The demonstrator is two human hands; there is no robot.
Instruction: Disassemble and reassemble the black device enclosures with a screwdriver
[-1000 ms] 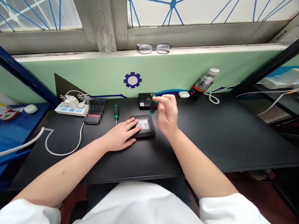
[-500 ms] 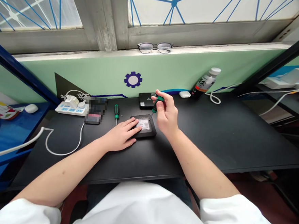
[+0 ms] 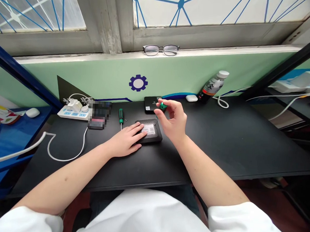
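My left hand (image 3: 128, 140) lies flat with fingers stretched over the left part of a black rectangular device (image 3: 157, 134) that has a white printed label on top. My right hand (image 3: 173, 121) grips the green and black handle of a screwdriver (image 3: 163, 105) between thumb and fingers. Its thin shaft slants down to the device's far right corner; the tip itself is too small to make out. A second green and black screwdriver (image 3: 121, 115) lies on the table left of the device. Behind it sits a flat black case (image 3: 149, 104), partly covered by my right hand.
A white power strip (image 3: 74, 114) with plugs and a cable stands at the left, beside a blurred dark object (image 3: 100, 115). At the back right are a white earbud case (image 3: 191, 98) and a leaning bottle (image 3: 213, 86). Eyeglasses (image 3: 161, 50) rest on the sill.
My right hand's fingers have shifted round the screwdriver handle, which now tilts with its end towards me. My left hand and the device have stayed in place.
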